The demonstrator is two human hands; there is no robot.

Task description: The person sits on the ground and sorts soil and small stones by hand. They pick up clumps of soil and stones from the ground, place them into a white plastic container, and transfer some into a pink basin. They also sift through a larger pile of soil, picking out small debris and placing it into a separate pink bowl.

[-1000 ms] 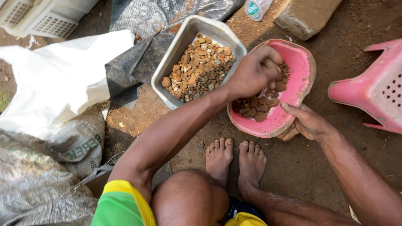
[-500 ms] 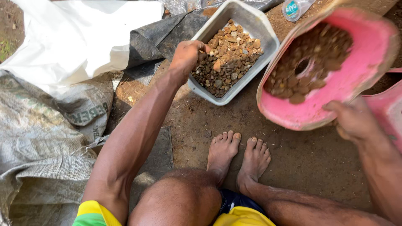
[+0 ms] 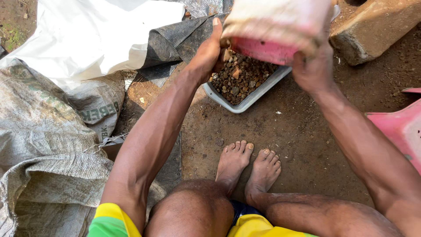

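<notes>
Pink plastic basin (image 3: 276, 30), stiff and likely heavy with stones, is tipped over the grey tray (image 3: 245, 103) of gravel (image 3: 241, 77); left hand (image 3: 208, 52) and right hand (image 3: 313, 70) grip opposite rims, the surest hold.

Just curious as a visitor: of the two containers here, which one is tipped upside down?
The pink bowl, held tilted in both hands, underside showing. The grey metal tray below sits flat on the ground, full of small stones.

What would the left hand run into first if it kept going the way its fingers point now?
The left hand points up along the side of the tipped pink bowl, which it already touches. Past its fingertips, the dark sheet on the ground lies next, though depth is unclear.
</notes>
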